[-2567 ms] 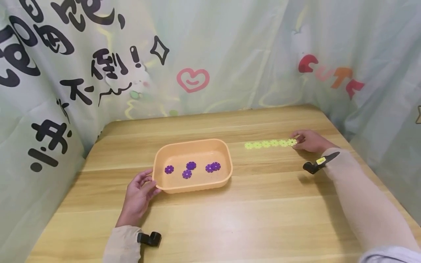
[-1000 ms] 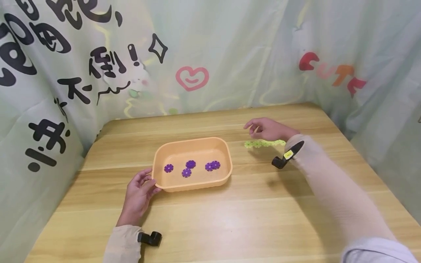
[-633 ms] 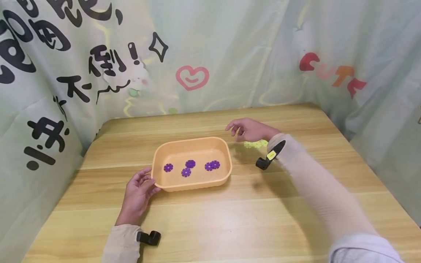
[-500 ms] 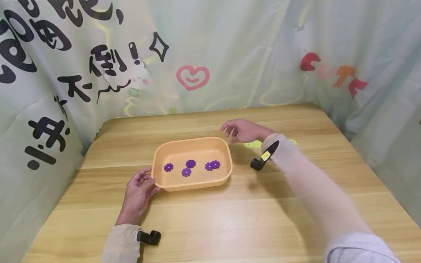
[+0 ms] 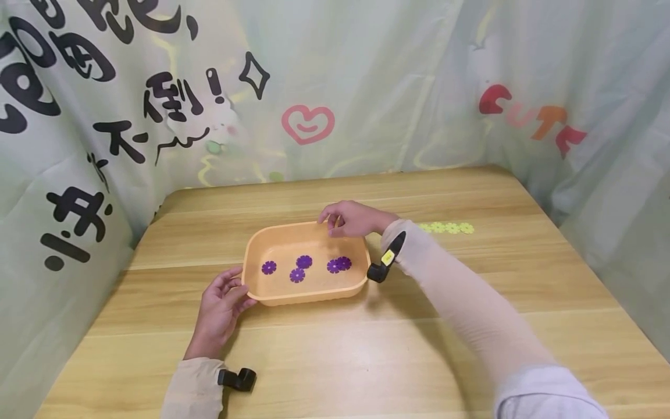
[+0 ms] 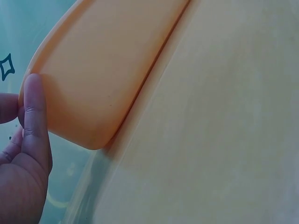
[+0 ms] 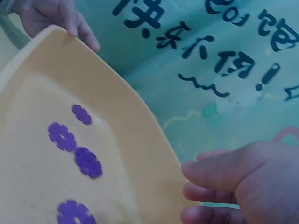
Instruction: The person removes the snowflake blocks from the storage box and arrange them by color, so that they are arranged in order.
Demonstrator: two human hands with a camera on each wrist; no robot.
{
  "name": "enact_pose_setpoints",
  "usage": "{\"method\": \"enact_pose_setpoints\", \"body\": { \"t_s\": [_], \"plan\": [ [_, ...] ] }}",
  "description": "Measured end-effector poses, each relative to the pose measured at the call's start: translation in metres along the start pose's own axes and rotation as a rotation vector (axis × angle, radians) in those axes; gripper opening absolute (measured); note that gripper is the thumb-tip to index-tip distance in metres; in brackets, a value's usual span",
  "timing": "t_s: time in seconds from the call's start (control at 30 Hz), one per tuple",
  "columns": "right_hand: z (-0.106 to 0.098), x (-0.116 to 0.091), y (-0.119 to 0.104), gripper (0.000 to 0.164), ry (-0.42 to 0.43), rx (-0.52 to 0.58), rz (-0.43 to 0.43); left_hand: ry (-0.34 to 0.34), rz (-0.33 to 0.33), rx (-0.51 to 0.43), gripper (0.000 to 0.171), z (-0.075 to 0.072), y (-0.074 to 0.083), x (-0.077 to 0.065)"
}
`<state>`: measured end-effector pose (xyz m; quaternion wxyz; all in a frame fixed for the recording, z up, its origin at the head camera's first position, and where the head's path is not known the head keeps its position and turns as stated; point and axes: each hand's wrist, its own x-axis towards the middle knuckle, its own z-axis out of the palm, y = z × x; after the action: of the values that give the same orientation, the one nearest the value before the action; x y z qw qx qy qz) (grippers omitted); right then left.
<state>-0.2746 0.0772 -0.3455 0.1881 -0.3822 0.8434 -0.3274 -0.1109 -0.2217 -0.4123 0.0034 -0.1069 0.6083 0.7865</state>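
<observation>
An orange plastic basin (image 5: 314,298) stands on the table, with several purple snowflake-shaped building discs (image 5: 269,267) lying flat inside. At its near left corner my left hand (image 5: 220,308) pinches the rim, thumb on the outer wall, as the left wrist view shows on the basin side (image 6: 103,70). My right hand (image 5: 356,219) hovers over the back right part of the basin, its fingers loosely bent and holding nothing. In the right wrist view the purple discs (image 7: 88,162) lie apart from the right hand's fingertips (image 7: 189,170).
A straight row of yellow snowflake discs (image 5: 452,228) lies right of the basin, its left part hidden behind my right forearm. The wooden table (image 5: 335,361) ends at a printed curtain (image 5: 377,87) behind and on both sides.
My right hand has let go of the yellow row's right end and moved left, across the row, to above the basin. The left hand has stayed on the basin's rim.
</observation>
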Motion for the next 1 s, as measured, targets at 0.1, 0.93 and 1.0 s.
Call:
{"method": "enact_pose_setpoints", "body": {
  "t_s": [0.1, 0.93, 1.0],
  "plan": [
    [0.008, 0.01, -0.004, 0.036, -0.065, -0.009, -0.003, 0.0, 0.003, -0.004, 0.041, 0.0, 0.0, 0.001],
    [0.049, 0.054, -0.009, 0.043, -0.38, 0.032, 0.235, -0.02, 0.009, -0.014, 0.041, -0.003, -0.003, 0.002],
    [0.049, 0.055, -0.01, 0.04, -0.374, 0.036, 0.242, -0.023, 0.011, -0.014, 0.042, -0.003, -0.003, 0.002]
  ]
}}
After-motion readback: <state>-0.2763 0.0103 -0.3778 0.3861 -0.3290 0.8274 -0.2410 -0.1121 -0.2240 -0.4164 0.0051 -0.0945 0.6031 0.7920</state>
